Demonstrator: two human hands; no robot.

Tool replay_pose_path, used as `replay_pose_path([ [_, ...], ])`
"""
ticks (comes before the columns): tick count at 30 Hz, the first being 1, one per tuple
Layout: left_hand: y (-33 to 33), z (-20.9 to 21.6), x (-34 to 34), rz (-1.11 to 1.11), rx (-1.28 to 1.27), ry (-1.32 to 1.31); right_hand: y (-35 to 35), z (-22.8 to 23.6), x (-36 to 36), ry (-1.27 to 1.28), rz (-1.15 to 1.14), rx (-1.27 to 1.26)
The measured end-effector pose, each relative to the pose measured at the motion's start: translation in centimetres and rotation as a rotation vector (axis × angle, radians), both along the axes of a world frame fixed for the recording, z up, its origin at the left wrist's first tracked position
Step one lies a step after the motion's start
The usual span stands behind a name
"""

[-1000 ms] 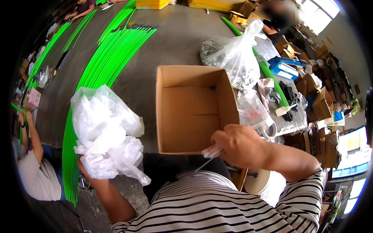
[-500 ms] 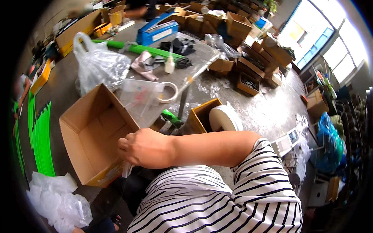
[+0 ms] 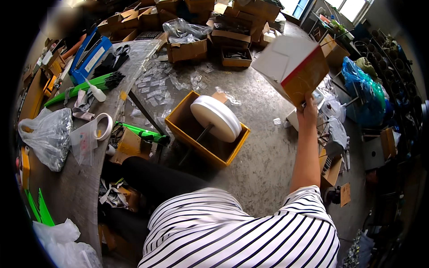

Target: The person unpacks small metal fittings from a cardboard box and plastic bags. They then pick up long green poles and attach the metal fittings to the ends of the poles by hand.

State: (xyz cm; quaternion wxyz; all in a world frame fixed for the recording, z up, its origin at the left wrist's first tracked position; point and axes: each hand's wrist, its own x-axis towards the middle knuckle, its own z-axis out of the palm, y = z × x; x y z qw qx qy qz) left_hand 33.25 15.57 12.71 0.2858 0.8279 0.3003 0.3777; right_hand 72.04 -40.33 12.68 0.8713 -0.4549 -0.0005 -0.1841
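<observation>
At the end of my outstretched right arm, my right hand (image 3: 307,110) is closed on the lower edge of a cardboard box (image 3: 297,67). The box is tilted in the air over the floor, one pale face and one yellow-brown face showing, with a red edge between them. My left hand is out of the picture. In front of my legs, a white reel (image 3: 216,117) on a metal rod leans in an open yellow carton (image 3: 232,154) on the floor.
A grey table (image 3: 76,187) on the left carries a clear plastic bag (image 3: 47,138), a tape roll (image 3: 110,127), a white bottle (image 3: 97,92), green strips (image 3: 82,89) and a blue box (image 3: 91,58). Cardboard cartons (image 3: 187,50) stand behind. Blue plastic bags (image 3: 364,89) hang at right.
My right hand has swung the cardboard box from the table side on the left across to the far right and up. The view has turned right, showing more floor.
</observation>
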Motion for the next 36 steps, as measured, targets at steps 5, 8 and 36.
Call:
replay_pose_path([
  [5,-1.2,-1.3,1.6,0.02,-0.077,0.058,-9.2,-19.2,2.7,0.345,-0.182,0.567],
  [8,-1.6,-1.9,1.9,0.049,-0.114,0.092,-9.0,-21.8,2.2,0.474,-0.303,0.748],
  [36,-1.9,-3.3,-0.6,0.188,-0.288,0.135,-4.8,-36.0,3.8,1.208,0.073,0.539],
])
